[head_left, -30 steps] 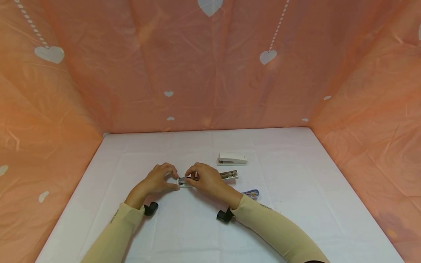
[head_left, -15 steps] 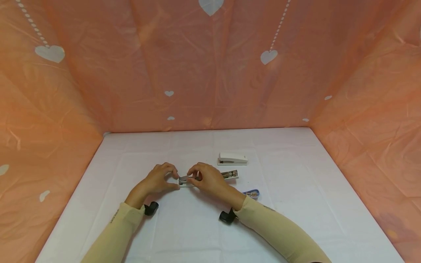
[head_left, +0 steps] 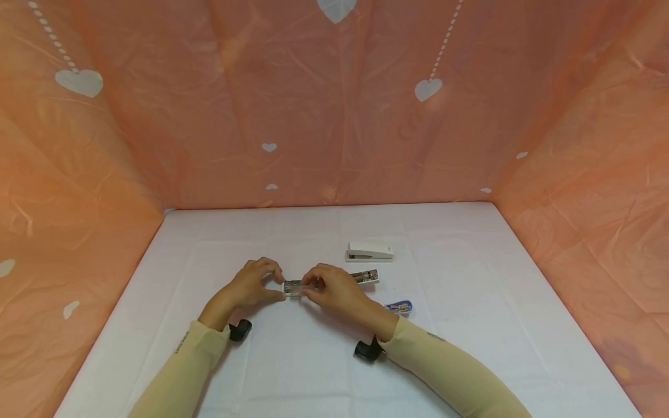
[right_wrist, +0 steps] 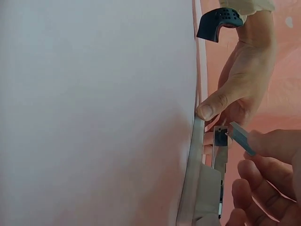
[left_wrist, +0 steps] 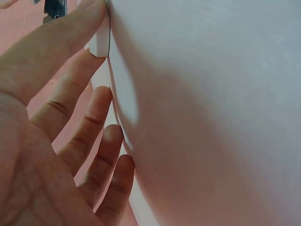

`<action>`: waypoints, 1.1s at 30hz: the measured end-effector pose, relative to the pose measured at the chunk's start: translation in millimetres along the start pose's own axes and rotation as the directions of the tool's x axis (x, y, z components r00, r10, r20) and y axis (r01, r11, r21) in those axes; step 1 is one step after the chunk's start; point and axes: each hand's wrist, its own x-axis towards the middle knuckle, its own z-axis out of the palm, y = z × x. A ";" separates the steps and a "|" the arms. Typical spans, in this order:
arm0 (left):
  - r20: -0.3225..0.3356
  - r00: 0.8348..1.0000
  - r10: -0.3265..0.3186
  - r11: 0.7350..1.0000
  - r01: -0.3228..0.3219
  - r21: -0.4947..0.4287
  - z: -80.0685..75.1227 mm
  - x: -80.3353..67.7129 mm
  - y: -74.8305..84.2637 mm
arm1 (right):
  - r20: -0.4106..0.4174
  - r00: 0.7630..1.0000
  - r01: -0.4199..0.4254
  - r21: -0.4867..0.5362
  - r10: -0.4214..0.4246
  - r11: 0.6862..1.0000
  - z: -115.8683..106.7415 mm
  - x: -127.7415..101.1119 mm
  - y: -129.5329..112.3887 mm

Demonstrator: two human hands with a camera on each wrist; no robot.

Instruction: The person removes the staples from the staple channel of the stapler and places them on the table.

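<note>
The open stapler [head_left: 334, 281] lies on the white surface [head_left: 470, 325] near its middle, between the two hands; its white base runs left to right, its metal staple channel facing up. The left hand [head_left: 253, 286] pinches the stapler's left end, thumb on the near edge and fingers curled over the far side; the left wrist view shows the thumb pressed to the white base [left_wrist: 99, 40], the other fingers against the cloth. The right hand [head_left: 331, 287] covers the stapler's middle and pinches a strip of staples [right_wrist: 242, 137] between fingertips, held just over the channel [right_wrist: 219, 146]; whether the strip touches the channel cannot be told; the hand hides the middle of the stapler from the head view.

A second stapler [head_left: 369, 252], white and closed, stands just behind the open one, apart from it; a small blue staple box [head_left: 399, 306] lies just right of the right wrist; black wrist mounts [head_left: 369, 350] rest on the cloth beneath both forearms; peach sheeting with white hearts [head_left: 427, 89] walls the surface on three sides.
</note>
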 end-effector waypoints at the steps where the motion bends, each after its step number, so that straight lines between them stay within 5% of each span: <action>1: -0.002 1.000 0.003 1.000 -0.003 -0.001 0.2 0.0 -0.3 | 0.006 1.000 0.003 0.000 -0.003 1.000 -0.2 -1.4 -0.1; 19: -0.007 1.000 0.006 1.000 -0.006 -0.003 -1.2 -1.4 0.7 | 0.055 0.998 0.043 -0.027 -0.041 0.999 2.6 -14.8 -0.9; 33: -0.016 1.000 0.026 1.000 -0.026 -0.017 0.0 -0.6 -1.2 | 0.149 0.989 -0.018 0.004 0.017 1.000 5.2 -17.1 -3.7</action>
